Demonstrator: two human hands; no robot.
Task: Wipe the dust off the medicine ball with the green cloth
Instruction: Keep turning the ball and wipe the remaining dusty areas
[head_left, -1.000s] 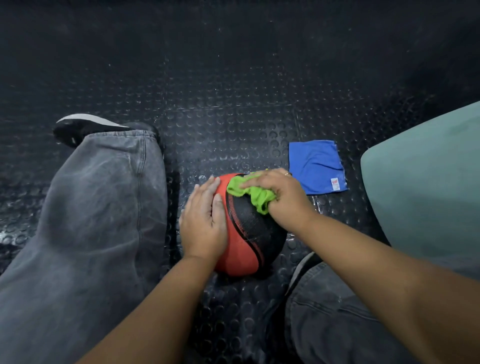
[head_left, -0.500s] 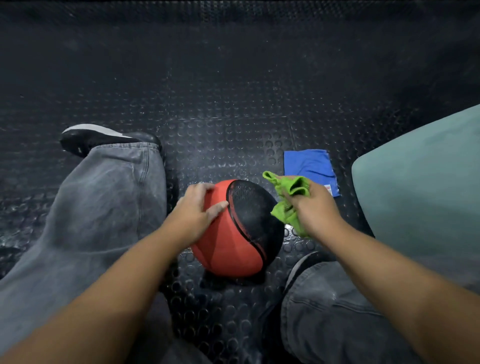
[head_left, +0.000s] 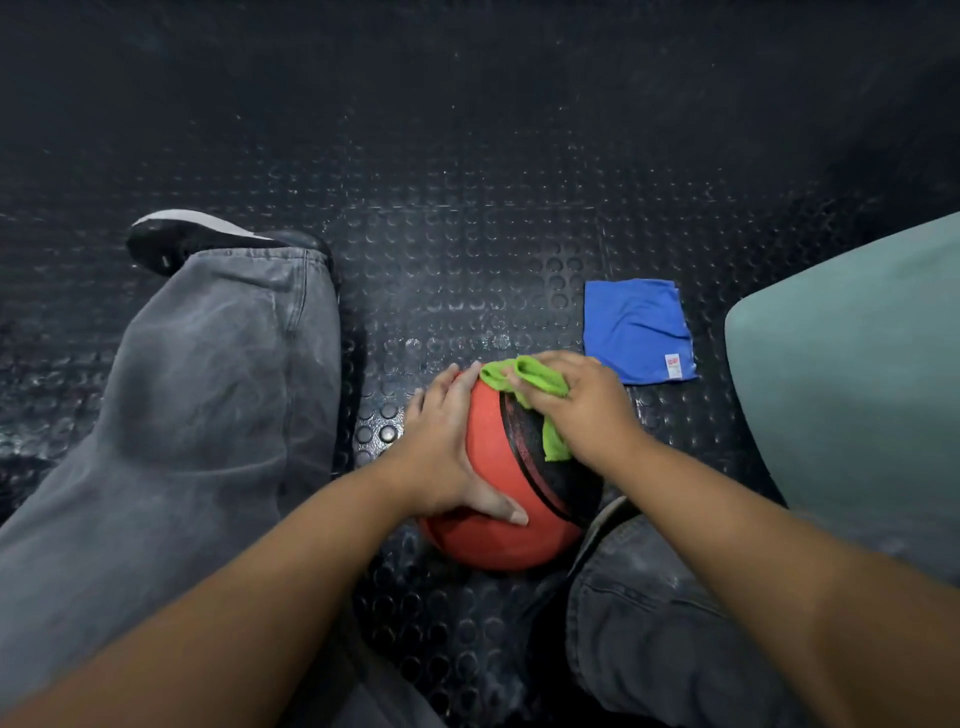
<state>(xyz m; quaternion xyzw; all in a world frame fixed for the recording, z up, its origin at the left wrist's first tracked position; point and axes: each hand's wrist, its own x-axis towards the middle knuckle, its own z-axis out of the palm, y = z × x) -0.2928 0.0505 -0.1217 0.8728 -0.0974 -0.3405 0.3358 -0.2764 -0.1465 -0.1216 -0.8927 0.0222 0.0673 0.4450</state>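
**Green cloth pressed on the ball's top**

The medicine ball (head_left: 493, 467) sits on the black studded floor (head_left: 467, 208) between the person's legs; its left part is red and its right part is black, with a thin red seam between them.

The left hand (head_left: 441, 447) lies flat on the ball's red side, fingers straight and close together and pointing away from the person, thumb spread toward the near side of the ball; it holds nothing and only rests on the ball.

The right hand (head_left: 582, 405) is on the ball's upper right, on the black part; its fingers are curled over the green cloth (head_left: 540, 379) and hold it bunched against the ball; one end of the cloth sticks out past the fingertips at the ball's far edge, close to the left hand's fingertips, and another end hangs out under the palm over the black part.

A blue cloth (head_left: 636, 327) lies flat on the floor just beyond the ball to its right, apart from it; a small white tag shows at the cloth's near right corner.

Left of the ball lies a leg in grey trousers (head_left: 208, 389), with a black shoe (head_left: 171, 239) at its far end; a second grey trouser leg (head_left: 649, 623) is at the ball's near right; a pale teal pad (head_left: 857, 389) fills the space further right of the ball.
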